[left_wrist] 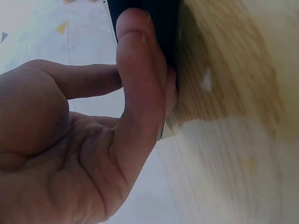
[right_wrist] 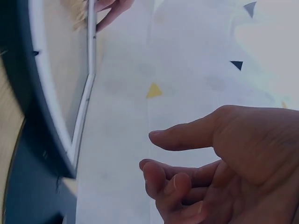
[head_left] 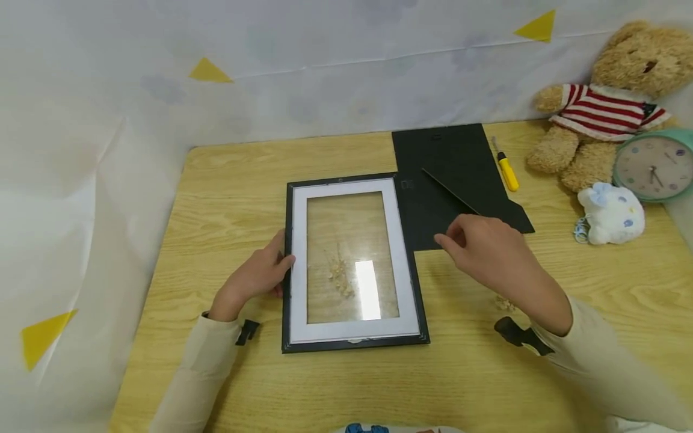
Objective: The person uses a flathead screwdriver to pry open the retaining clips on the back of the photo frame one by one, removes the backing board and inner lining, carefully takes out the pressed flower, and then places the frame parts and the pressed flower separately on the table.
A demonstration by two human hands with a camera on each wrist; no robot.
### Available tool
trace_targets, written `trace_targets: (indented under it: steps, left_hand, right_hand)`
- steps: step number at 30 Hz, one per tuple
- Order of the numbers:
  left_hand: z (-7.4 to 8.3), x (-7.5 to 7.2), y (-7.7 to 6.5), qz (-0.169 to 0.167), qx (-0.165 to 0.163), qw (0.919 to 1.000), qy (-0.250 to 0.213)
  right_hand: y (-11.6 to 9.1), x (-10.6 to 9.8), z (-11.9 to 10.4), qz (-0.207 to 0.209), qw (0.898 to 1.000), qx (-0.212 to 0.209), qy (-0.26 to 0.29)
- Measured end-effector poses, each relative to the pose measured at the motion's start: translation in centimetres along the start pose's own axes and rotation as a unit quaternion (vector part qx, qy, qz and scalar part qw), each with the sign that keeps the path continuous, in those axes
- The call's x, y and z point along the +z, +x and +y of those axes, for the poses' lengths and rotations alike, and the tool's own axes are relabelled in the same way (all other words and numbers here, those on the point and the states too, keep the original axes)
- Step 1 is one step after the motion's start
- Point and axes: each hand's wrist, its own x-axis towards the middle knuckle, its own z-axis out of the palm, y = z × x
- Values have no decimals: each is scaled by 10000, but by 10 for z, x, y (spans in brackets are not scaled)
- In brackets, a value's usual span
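A black picture frame (head_left: pixel 355 347) with a white mat lies on the table, its window showing the wood grain and a glare patch. Inside the window area is a small sprig of dried flowers (head_left: pixel 341 276). My left hand (head_left: pixel 261 269) grips the frame's left edge; in the left wrist view its fingers (left_wrist: pixel 140 79) curl against the black side. Right of the frame, my right hand (head_left: pixel 482 249) hangs above the table, fingers loosely bent and holding nothing. Beneath it, partly hidden, is a black backing board (head_left: pixel 444 147) with its stand flap (head_left: pixel 449 191) raised.
A yellow-handled screwdriver (head_left: pixel 508 171) lies beside the backing board. At the right stand a teddy bear (head_left: pixel 606 114), a green clock (head_left: pixel 655 165) and a white plush toy (head_left: pixel 612 213). More dried flowers (head_left: pixel 505 302) show under my right wrist. A white patterned sheet (head_left: pixel 325 90) hangs behind the table.
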Motion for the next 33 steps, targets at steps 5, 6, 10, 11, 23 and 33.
trace_targets:
  steps: [5, 6, 10, 11, 23, 33]
  left_hand:
    - [0, -1, 1, -18, -22, 10000, -7]
    - [0, -1, 1, -24, -34, 10000, -6]
    - [0, -1, 2, -47, -85, 10000, -4]
    - [0, -1, 2, -54, -89, 9999, -1]
    - [0, -1, 1, -24, -91, 9999, 37]
    - [-1, -1, 1, 5, -64, 10000, 22]
  right_hand:
    - [26, 4, -25, -196, 9982, -451, 330]
    - [31, 5, -29, -266, 9974, -570, 359]
    - [50, 13, -42, -659, 9921, -955, 479]
    - [55, 16, -45, -783, 9905, -1003, 530]
    - [91, 74, -80, -2179, 9644, -1175, 931]
    - [95, 103, -100, -2289, 9671, -976, 538]
